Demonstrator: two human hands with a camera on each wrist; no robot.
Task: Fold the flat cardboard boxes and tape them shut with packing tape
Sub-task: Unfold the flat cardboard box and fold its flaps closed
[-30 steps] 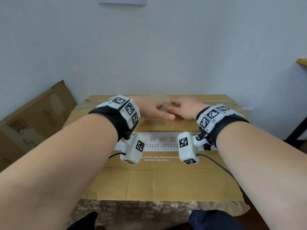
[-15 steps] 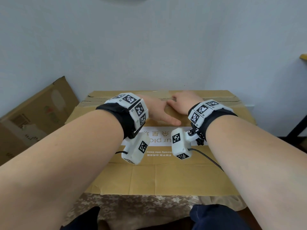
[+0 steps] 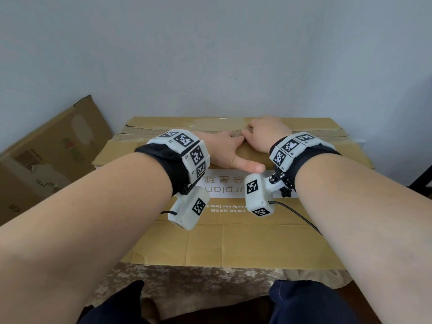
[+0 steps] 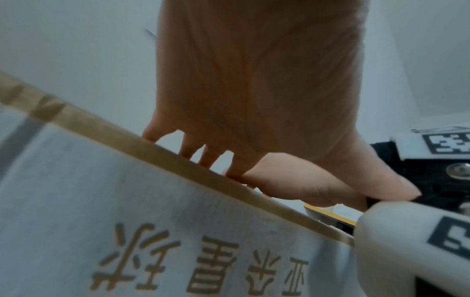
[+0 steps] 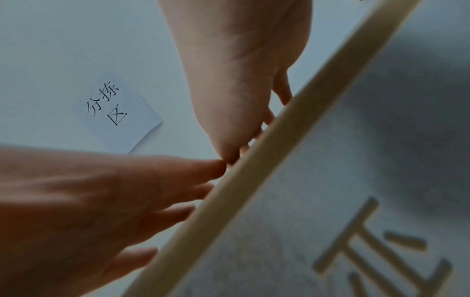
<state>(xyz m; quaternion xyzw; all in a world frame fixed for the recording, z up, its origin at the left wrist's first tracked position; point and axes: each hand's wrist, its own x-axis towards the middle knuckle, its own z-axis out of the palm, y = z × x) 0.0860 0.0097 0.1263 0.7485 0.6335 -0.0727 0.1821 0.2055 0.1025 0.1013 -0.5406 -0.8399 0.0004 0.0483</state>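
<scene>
Flat box spread across the table, printed white label in the middle, worn tape strip along the far edge. Left hand laid palm down on the far part of the box, fingers straight, thumb stretched right toward the wrist camera. Right hand just beside it, fingertips almost touching the left's, fingers bent down over the far flap fold; whether pinching the edge or only pressing, cannot tell. In both wrist views, fingers dipping behind a raised cardboard edge, likely seeking purchase under the top layer to pull the flat box open. Both hands set close at the middle, probably so the panel lifts evenly without twisting. Second flat box leaning against the wall at far left, untouched. Paper note on the wall behind. Folding barely begun; no tape roll in view.
</scene>
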